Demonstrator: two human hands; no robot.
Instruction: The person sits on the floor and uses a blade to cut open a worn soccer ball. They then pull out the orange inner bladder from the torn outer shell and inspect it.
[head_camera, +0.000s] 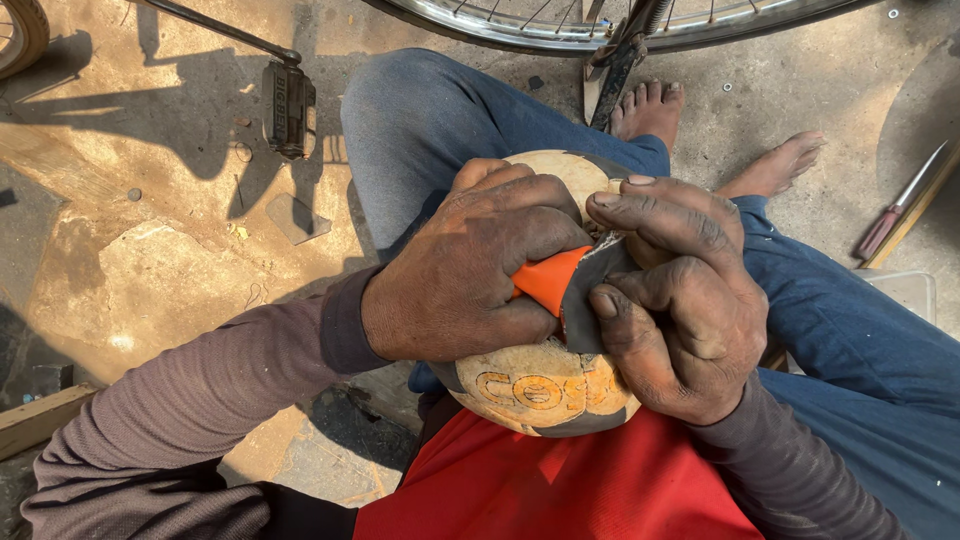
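Worn leather ball (540, 385), one; left hand (460, 275), right hand (680, 300) fingers grasping it.

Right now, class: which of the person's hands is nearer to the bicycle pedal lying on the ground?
The left. The left hand grips the worn ball on the side facing the bicycle pedal; the right hand holds the ball's far side, farther from the pedal.

Printed logo (540, 390) on lower face of worn cream ball (560, 175), facing camera: rounded orange-gold letters with dark outlines, upright, scuffed. Right end covered by right hand (690, 320). Possible package: pale translucent plastic box (905, 290) on ground at right edge, just beside blue trouser leg (850, 350). Rounded-rectangular, mostly hidden, contents not discernible.
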